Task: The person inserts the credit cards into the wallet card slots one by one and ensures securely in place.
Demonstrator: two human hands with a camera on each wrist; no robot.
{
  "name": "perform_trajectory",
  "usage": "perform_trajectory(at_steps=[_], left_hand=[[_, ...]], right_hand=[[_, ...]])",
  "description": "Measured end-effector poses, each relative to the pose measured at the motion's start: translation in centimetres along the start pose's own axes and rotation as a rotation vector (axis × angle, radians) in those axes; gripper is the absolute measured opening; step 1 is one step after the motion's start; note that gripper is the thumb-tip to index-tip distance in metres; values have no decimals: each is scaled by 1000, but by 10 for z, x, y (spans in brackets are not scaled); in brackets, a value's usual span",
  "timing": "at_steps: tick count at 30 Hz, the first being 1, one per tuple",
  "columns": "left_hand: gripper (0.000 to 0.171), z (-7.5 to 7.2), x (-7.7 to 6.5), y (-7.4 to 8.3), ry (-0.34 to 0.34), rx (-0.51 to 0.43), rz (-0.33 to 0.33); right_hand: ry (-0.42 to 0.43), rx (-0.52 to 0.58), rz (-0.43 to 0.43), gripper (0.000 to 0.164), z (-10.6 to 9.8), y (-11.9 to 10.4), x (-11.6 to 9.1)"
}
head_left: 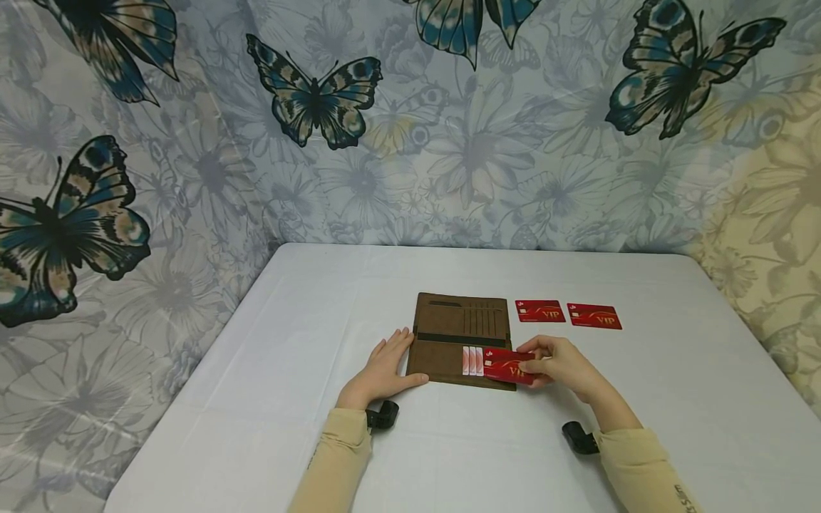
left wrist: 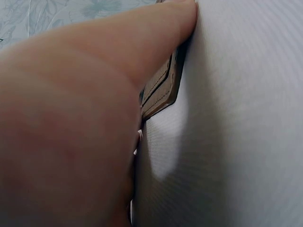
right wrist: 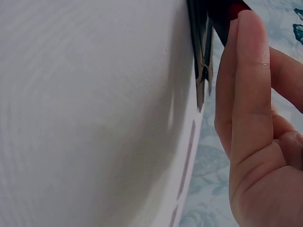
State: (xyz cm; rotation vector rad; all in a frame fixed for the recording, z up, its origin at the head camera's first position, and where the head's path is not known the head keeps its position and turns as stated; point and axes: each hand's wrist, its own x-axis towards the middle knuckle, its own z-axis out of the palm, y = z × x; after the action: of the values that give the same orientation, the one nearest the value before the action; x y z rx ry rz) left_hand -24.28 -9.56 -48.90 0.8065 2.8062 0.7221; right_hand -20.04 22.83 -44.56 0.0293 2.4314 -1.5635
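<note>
A brown bifold wallet (head_left: 442, 313) lies spread open on the white table, its corner showing past the thumb in the left wrist view (left wrist: 161, 90). My left hand (head_left: 381, 370) rests at the wallet's left edge, fingers extended and thumb along the lower corner. Between thumb and fingers, my right hand (head_left: 561, 363) pinches a red VIP card (head_left: 503, 363) over the right part of the lower panel. Left of that card, several pale card edges (head_left: 472, 361) stick out of the slots. How deep the pinched card sits in a slot cannot be told.
Two more red VIP cards, a nearer one (head_left: 539, 311) and one farther right (head_left: 594, 315), lie flat beyond the wallet's upper right corner. The white-covered table (head_left: 308, 306) ends at a butterfly-patterned backdrop (head_left: 359, 185). Each wrist wears a black camera mount (head_left: 580, 438).
</note>
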Motion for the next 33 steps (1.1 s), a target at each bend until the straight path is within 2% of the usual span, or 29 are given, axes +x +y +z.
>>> perform_trajectory(at_steps=[21, 33], left_hand=[[90, 0, 0, 0, -3, 1, -3], [91, 1, 1, -2, -5, 8, -7]], right_hand=[[6, -145, 35, 34, 1, -2, 11], [5, -154, 16, 31, 5, -4, 14]])
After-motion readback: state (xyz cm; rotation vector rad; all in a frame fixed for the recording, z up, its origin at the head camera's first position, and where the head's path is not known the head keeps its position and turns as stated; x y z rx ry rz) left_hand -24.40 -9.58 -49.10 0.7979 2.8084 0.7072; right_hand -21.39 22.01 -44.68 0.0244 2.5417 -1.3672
